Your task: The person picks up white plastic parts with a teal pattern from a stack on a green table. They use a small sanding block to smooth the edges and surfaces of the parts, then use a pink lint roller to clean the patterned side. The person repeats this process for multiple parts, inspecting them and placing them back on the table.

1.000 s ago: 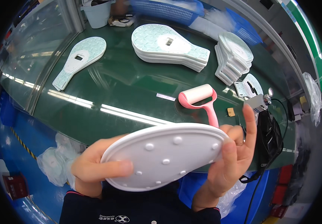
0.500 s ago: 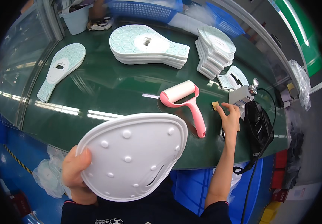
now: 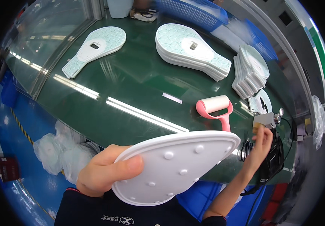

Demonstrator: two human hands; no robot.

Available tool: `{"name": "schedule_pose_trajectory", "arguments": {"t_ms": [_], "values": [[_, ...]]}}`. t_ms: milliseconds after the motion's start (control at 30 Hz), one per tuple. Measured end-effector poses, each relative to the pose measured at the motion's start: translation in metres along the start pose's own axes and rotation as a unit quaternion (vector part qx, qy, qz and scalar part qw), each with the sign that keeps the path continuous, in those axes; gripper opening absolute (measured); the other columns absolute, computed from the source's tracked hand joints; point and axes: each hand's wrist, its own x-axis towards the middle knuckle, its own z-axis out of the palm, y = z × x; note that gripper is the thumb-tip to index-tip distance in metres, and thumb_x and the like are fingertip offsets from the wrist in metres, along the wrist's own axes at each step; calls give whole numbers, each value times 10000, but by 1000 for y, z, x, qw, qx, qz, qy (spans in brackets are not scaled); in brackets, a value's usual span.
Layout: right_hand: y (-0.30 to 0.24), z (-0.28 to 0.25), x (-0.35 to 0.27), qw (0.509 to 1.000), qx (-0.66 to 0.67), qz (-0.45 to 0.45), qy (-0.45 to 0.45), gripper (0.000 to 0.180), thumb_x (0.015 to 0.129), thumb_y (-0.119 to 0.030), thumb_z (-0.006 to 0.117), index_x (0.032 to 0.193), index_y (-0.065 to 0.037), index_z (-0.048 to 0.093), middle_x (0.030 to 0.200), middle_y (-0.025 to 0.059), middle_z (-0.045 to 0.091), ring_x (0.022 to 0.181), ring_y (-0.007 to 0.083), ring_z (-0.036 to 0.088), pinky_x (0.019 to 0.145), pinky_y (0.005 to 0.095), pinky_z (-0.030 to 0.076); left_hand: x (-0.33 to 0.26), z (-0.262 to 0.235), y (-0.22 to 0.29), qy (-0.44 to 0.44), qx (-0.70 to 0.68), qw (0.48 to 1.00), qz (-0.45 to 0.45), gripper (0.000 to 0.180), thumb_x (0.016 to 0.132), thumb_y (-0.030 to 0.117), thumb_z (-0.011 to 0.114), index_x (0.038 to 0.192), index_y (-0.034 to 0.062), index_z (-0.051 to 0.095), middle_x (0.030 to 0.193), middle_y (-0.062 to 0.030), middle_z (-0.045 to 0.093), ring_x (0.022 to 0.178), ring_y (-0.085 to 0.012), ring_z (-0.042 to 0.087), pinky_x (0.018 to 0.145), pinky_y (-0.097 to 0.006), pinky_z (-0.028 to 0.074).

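My left hand (image 3: 111, 169) grips a white plastic panel (image 3: 183, 171) by its left edge, thumb across the face. The panel is rounded, with a raised rim and several round bumps; it is tilted in front of me. Out to the right, my right hand (image 3: 261, 145) pinches a small yellow sponge piece (image 3: 258, 127), slightly blurred, close to a grey-white bottle (image 3: 264, 121) with a metal pump top. Beyond the panel lies a pink-handled sticky roller (image 3: 214, 104), its handle end hidden by the panel.
Pale green patterned paddle-shaped panels form one stack (image 3: 192, 49) at the back and another stack (image 3: 251, 71) further right. A single paddle-shaped panel (image 3: 94, 47) lies at the left. A black bag (image 3: 275, 154) and cable sit at the right edge. Blue baskets (image 3: 192, 13) stand behind.
The view has swung left, so the table things appear further right. My right hand has brought the yellow sponge piece to the bottle. The white panel in my left hand is tilted more.
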Motion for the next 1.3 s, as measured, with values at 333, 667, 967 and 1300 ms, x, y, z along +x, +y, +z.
{"name": "schedule_pose_trajectory", "arguments": {"t_ms": [333,667,967,1300], "values": [[-132,46,-92,962,195,-129,-139,230,765,-45,440,956,39,342,525,66,443,342,60,367,336,145,282,-1,1,9,-100,72,992,16,393,852,208,393,1134,-65,406,994,-127,540,918,-158,498,769,-255,382],[-131,84,-81,859,345,-322,-200,385,664,33,587,974,29,358,551,85,487,484,115,464,502,182,375,0,17,10,-74,160,981,86,350,822,231,435,993,-73,454,832,-122,533,732,-149,471,626,-248,344],[-136,77,-99,932,202,-195,-228,371,629,32,552,891,-35,298,599,91,466,517,140,457,600,248,379,0,16,9,25,173,980,90,339,776,265,506,805,-72,534,613,-110,532,479,-134,444,428,-246,307],[-143,81,-99,923,323,-122,-171,306,650,37,474,887,-15,287,566,96,445,317,137,432,362,228,389,-2,3,11,-121,120,985,28,383,821,239,429,1024,-86,429,924,-161,515,838,-186,477,708,-272,350]]}}
